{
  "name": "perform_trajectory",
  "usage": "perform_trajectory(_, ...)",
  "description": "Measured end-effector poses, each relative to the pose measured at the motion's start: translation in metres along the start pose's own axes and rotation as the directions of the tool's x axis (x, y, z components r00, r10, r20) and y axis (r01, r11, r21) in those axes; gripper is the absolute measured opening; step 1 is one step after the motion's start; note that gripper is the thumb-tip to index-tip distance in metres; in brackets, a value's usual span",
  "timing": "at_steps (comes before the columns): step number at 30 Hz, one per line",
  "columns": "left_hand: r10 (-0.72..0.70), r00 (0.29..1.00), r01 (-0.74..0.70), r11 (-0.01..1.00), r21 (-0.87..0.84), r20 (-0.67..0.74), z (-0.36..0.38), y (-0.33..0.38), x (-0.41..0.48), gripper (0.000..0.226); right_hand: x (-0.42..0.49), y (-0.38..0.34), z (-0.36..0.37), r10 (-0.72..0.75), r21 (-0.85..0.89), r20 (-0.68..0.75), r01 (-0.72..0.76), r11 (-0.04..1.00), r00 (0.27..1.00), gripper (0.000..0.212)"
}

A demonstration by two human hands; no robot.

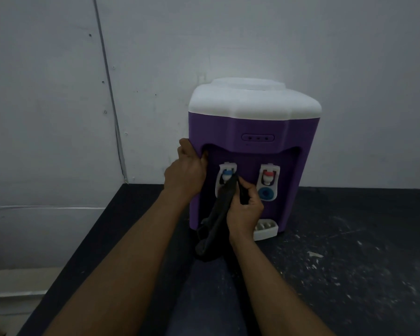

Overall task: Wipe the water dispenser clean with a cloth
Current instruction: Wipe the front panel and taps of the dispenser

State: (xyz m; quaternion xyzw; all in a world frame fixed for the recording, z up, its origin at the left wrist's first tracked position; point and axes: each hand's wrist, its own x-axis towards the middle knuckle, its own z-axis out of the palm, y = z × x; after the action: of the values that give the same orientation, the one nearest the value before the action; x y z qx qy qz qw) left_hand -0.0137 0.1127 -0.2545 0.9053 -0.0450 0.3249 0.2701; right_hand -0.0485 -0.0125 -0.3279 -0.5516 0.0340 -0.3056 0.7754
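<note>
Right hand (244, 209) pinches the black cloth (218, 214) against the water dispenser (252, 127), whose edge left hand (187, 170) grips.

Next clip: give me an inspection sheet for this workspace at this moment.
Surface: dark table, scuffed, with white flecks.
Job's things: purple dispenser with a white top stands upright by the wall; black cloth lies against its blue tap.
Clutter: nothing seen beyond the flecks.
Hands: left hand grips the dispenser's front edge; right hand holds the cloth.
Cables: thin line runs down the wall; seam or cable unclear.
Surroundings: grey panelled wall.
</note>
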Motion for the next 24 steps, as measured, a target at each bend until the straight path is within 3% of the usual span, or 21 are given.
perform_trajectory(15, -0.005, 1.0, 0.004, 1.0, -0.013, -0.028, 0.004, -0.004, 0.001, 0.064, 0.014, -0.013, 0.002, 0.006, 0.031, 0.041, -0.007, 0.999, 0.999, 0.015)
perform_trajectory(20, 0.056, 0.998, -0.055, 0.998, 0.024, -0.026, 0.002, -0.005, 0.0, 0.091, 0.005, 0.006, -0.003, 0.038, -0.048, 0.081, -0.034, 0.998, 0.996, 0.013)
perform_trajectory(24, 0.061, 0.998, -0.06, 0.997, 0.049, -0.018, 0.004, -0.007, 0.002, 0.069, -0.008, 0.012, -0.001, -0.066, -0.124, 0.125, 0.082, 0.989, 0.99, 0.009)
